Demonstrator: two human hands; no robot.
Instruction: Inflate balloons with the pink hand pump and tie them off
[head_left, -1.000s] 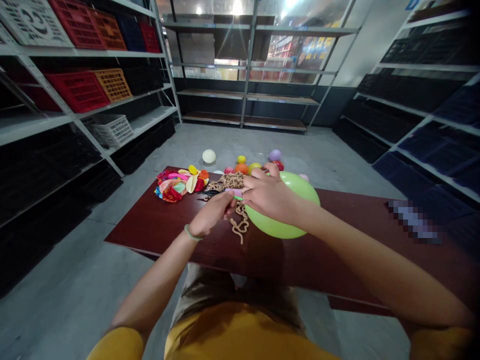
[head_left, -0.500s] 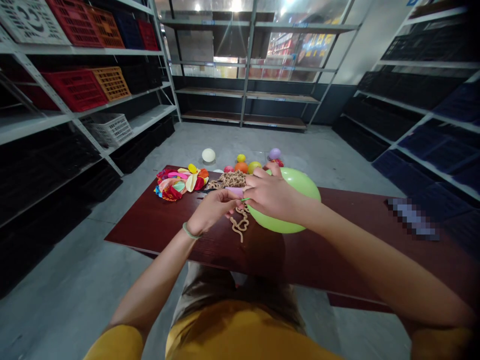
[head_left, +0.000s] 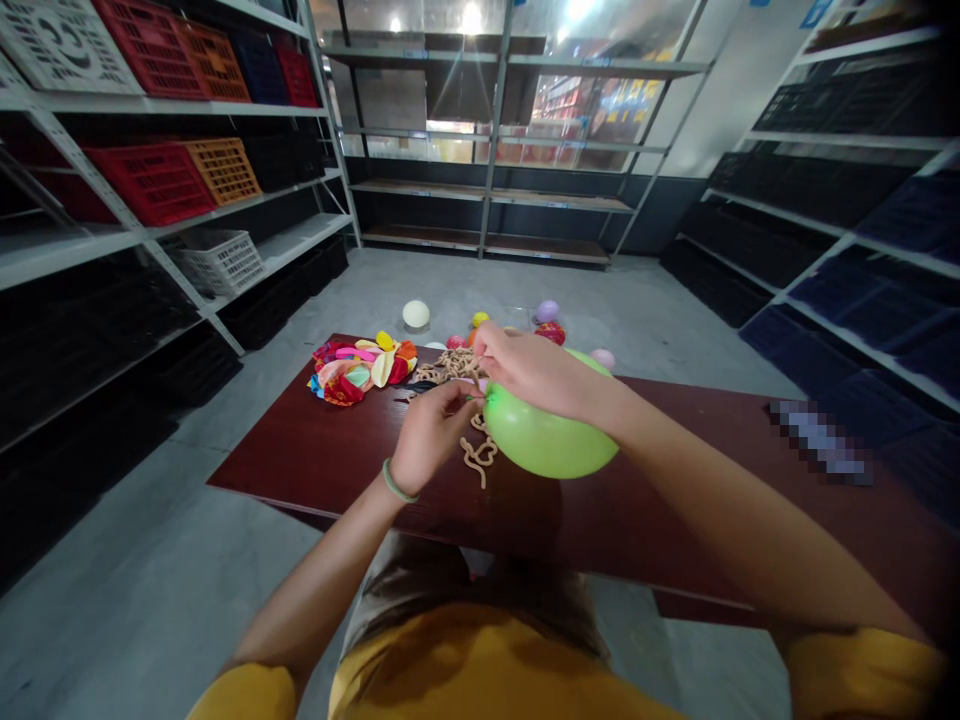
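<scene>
The left hand (head_left: 427, 437) pinches the green balloon (head_left: 551, 437) by its neck (head_left: 490, 397). The balloon is just right of that hand, beneath the right hand (head_left: 546, 372), whose hold, if any, cannot be told. Knotting seems underway; the next move likely calls for a steady pinch.

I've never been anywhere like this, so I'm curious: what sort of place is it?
Probably a storeroom or small warehouse: tall shelves stand along the back and both sides, plastic crates sit on the left ones, and the floor is plain grey.
</scene>
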